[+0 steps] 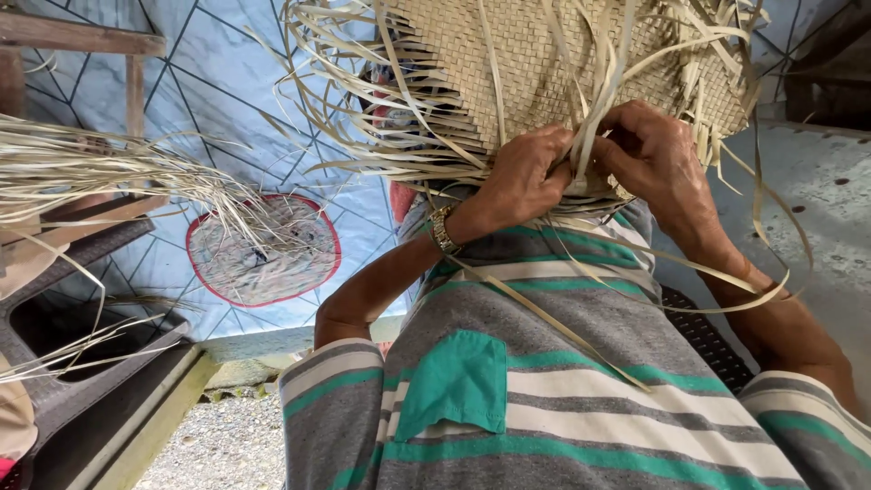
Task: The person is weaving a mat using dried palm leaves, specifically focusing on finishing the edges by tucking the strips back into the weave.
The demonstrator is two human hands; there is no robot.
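Woven palm-strip panel hangs right in front of the person's chest, its finished checker part above and a fringe of loose ends all round. Both hands work at its lower edge.

The left hand is curled shut, fingers and thumb pinching a few pale strips where they leave the weave. The right hand is just beside it, almost touching, fingers bent in and nipping the same cluster from the other side. One upright strip runs between the two thumbs (I can't see the fingertips themselves, they're tucked under).

I'd say the risk sits in that pinch. These strips look dry and thin, so a sharp fold or a hard tug could crack one at the edge. If either grip slackened, the last crossings might spring loose, since nothing else seems to lock them. The long free ends trailing over the right forearm and the striped shirt could also snag and drag a row crooked, and one passes close to the wristwatch.

Further out, a bundle of unworked strips lies well apart to the left, over a patterned sheet.
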